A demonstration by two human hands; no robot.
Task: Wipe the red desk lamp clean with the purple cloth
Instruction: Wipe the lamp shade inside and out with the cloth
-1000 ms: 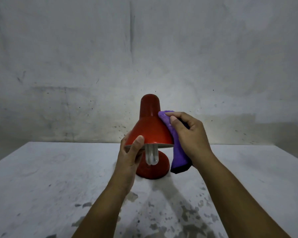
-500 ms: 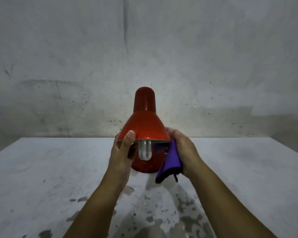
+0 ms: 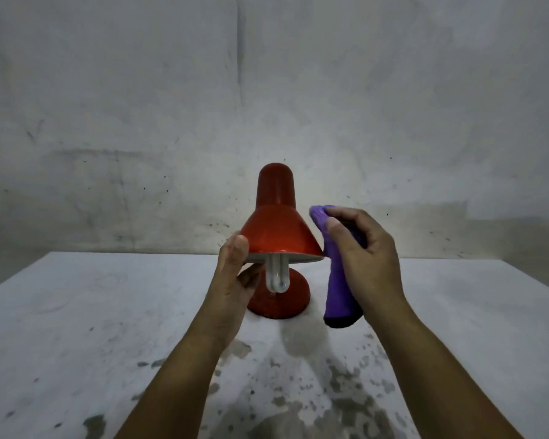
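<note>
A red desk lamp (image 3: 281, 236) stands mid-counter (image 3: 76, 312), toward the far edge. The left hand (image 3: 232, 280) grips the shade rim; the right hand (image 3: 358, 258) pinches a purple cloth (image 3: 339, 289) just beside the shade. Hard wiping could tip the lamp or knock its exposed bulb (image 3: 277, 277).

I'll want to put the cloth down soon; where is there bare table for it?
Bare table lies left of the left hand, and more right of the right hand holding the purple cloth. It is crowded in the middle, around the lamp base.
</note>
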